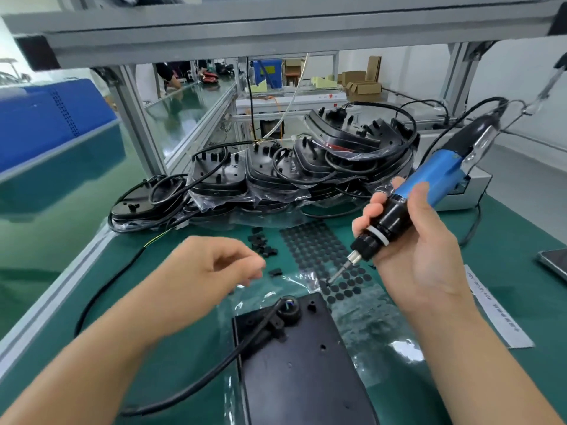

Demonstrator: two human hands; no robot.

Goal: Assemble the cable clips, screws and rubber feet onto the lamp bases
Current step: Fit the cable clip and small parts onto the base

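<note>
- Behind the work spot, across the middle of the frame, a heap of black lamp bases (306,167) lay stacked in clear plastic bags, their black cords looping over and between them.
- At the upper left stood a blue machine housing (55,118); grey aluminium frame posts (135,118) rose just behind the heap and carried a shelf along the top edge.
- At the right edge lay the corner of a phone-like device (553,262), and below it a white paper strip (497,314) with print too small to read.
- The green mat (506,240) ended at a metal rail running along the lower left; bare mat showed to the right of the right forearm and to the left of the left forearm.
- A sheet of round black rubber feet (319,250) lay at centre, with several loose black cable clips (264,245) just to its left.
- The lamp base in work (294,357), flat and black with small holes, lay at lower centre on crinkled clear plastic; its cord (196,384) ran off to the lower left, passing under a clip beside a round fitting near the top edge.
- The right hand (411,240) gripped a blue-and-black electric screwdriver (408,200), its bit tip pointing down over the rubber-feet sheet.
- The left hand (208,271) hovered above the mat left of the clips, fingers loosely curled; whether it pinched anything could not be told.
</note>
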